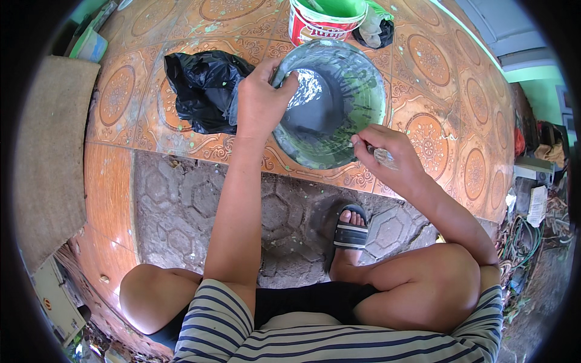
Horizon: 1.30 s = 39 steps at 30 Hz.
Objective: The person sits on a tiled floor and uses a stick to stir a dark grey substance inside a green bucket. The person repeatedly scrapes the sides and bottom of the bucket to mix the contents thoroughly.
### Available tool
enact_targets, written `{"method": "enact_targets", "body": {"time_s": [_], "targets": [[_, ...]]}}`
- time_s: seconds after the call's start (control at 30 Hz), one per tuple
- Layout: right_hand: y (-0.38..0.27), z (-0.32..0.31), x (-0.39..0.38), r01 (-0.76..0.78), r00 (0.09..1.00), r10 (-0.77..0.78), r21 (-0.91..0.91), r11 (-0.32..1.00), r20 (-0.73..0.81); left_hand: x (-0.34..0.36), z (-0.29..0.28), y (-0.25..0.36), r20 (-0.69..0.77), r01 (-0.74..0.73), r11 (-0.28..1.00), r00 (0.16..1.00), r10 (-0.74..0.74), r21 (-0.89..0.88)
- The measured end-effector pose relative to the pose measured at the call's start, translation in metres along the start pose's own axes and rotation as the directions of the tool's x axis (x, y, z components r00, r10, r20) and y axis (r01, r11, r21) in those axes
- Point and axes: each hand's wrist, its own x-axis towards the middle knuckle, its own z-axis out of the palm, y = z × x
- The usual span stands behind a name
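Observation:
A dark grey basin (321, 103), streaked with green paint and grey inside, sits on the patterned orange tiles. My left hand (263, 100) grips its left rim, thumb over the edge. My right hand (384, 154) is closed at the basin's lower right, holding a small translucent object that is too small to make out, with fingertips by the rim. A crumpled black plastic bag (200, 91) lies just left of the basin.
Behind the basin stand a red-and-white bucket (321, 27) and a dark bag (372, 36). A container (88, 45) is at back left, a brown mat (54, 157) at left. Hexagonal pavers (200, 206) run below the tiled step; clutter and coiled hose (523, 242) lie right.

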Motion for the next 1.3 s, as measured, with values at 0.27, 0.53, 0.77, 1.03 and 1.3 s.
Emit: {"method": "enact_targets", "body": {"time_s": [0.27,0.53,0.77,1.03,1.3], "targets": [[0.01,-0.011,0.006,0.026,0.981,-0.086,-0.32,0.947,-0.175,0.001,-0.001,0.004,0.022,0.017,1.0,1.0,-0.017,-0.006],[0.002,0.004,0.002,0.025,0.991,-0.035,-0.074,0.997,-0.129,0.002,0.0,0.001,0.006,0.008,1.0,1.0,-0.008,0.01],[0.008,0.0,0.002,0.015,0.99,-0.053,-0.272,0.962,-0.131,0.001,0.002,0.001,0.004,-0.012,1.0,1.0,0.012,-0.008],[0.007,-0.004,0.008,-0.001,0.981,-0.068,-0.354,0.935,-0.181,0.0,0.001,0.004,0.008,-0.005,0.999,1.0,0.004,0.034],[-0.004,0.003,0.009,-0.03,0.988,0.019,-0.067,0.997,-0.156,0.001,0.0,0.003,0.011,0.031,0.999,0.999,-0.031,0.012]]}}
